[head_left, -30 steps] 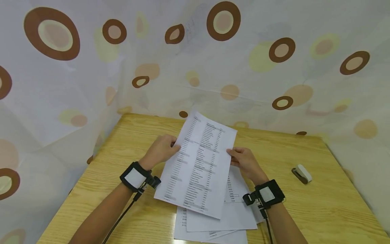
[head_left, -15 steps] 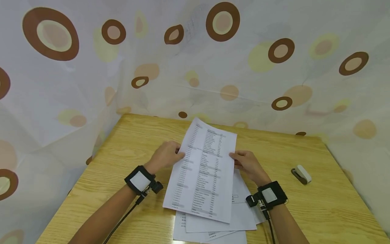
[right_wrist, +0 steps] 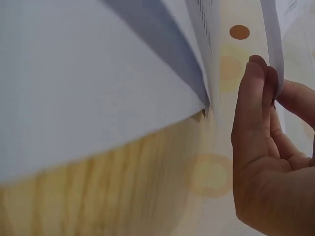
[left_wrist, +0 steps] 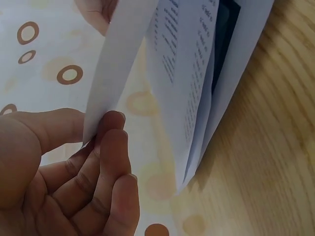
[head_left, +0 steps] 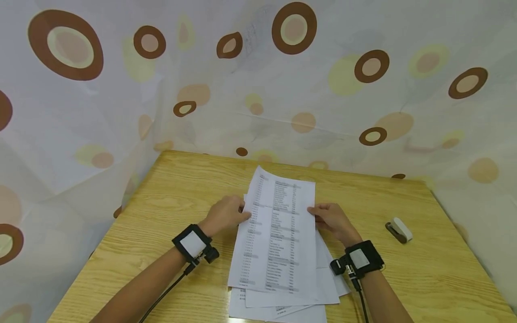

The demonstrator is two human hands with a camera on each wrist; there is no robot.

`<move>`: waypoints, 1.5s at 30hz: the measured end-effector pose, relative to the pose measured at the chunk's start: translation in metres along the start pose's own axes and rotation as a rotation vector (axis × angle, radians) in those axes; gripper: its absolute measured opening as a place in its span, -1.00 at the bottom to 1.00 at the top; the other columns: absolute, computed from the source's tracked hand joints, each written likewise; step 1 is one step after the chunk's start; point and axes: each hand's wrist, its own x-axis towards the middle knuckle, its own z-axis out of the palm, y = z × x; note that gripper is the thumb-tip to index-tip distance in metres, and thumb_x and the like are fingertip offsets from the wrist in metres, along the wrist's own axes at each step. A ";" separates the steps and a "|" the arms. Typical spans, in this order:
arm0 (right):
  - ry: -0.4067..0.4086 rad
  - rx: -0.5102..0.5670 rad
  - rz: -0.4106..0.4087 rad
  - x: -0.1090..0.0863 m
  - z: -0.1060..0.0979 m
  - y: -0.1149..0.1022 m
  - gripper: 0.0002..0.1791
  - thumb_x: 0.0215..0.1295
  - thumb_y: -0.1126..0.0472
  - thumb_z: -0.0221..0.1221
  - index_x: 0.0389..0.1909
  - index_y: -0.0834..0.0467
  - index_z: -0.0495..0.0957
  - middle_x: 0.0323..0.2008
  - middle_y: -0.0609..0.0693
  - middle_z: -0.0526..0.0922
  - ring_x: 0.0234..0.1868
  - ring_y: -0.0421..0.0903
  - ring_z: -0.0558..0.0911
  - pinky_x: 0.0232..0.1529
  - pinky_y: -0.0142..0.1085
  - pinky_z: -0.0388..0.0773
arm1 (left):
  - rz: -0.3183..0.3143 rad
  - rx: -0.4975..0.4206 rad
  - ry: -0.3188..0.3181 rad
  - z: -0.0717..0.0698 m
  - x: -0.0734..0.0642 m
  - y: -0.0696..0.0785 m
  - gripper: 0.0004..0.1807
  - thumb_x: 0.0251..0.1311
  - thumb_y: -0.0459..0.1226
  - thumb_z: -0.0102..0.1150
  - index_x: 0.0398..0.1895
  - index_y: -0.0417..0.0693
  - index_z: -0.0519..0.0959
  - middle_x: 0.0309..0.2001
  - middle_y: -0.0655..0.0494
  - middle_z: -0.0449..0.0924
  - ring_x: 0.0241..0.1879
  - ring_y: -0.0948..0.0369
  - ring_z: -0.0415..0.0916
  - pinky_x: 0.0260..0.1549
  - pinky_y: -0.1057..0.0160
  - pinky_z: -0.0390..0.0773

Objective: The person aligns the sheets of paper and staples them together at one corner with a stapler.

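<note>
A printed sheet of paper (head_left: 278, 237) with columns of text is held up between both hands, tilted over a pile of papers (head_left: 291, 299). My left hand (head_left: 226, 215) pinches its left edge between thumb and fingers; in the left wrist view the left hand (left_wrist: 74, 172) has the sheet's edge between thumb and fingertips. On the opposite edge, my right hand (head_left: 333, 222) pinches the sheet, and the right wrist view shows that right hand (right_wrist: 275, 142) with the paper between thumb and fingers. The lower papers (left_wrist: 182, 93) lie fanned and overlapping beneath, partly hidden by the held sheet.
A small white and dark stapler-like object (head_left: 399, 230) lies on the wooden table (head_left: 436, 269) to the right. Behind the table and along its sides hangs a patterned sheet (head_left: 258, 80) with brown rings. A cable runs from each wrist camera along the forearm.
Both hands have lowered the printed sheet toward the pile and shifted it slightly right. The sheet now stands straighter above the other papers. The stapler-like object has not moved.
</note>
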 end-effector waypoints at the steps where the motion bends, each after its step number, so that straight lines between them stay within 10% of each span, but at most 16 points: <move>1: 0.007 -0.007 0.012 0.000 0.000 0.001 -0.59 0.43 0.17 0.20 0.07 0.45 0.56 -0.24 0.10 0.69 -0.33 -0.08 0.65 -0.29 -0.34 0.58 | -0.001 0.002 -0.006 0.001 0.000 0.000 -0.86 0.27 -0.27 0.29 -0.33 -0.19 0.71 -0.49 0.17 0.58 -0.65 0.27 0.39 -0.69 0.35 0.24; 45: 0.003 -0.020 0.060 -0.001 -0.014 0.014 -0.55 0.39 0.20 0.25 0.14 0.46 0.53 -0.11 0.17 0.70 -0.25 -0.11 0.72 -0.17 -0.29 0.63 | -0.083 0.152 -0.161 0.021 -0.001 -0.007 -0.65 0.31 -0.12 0.24 -0.64 -0.03 0.63 -0.73 0.19 0.45 -0.73 0.29 0.28 -0.73 0.34 0.15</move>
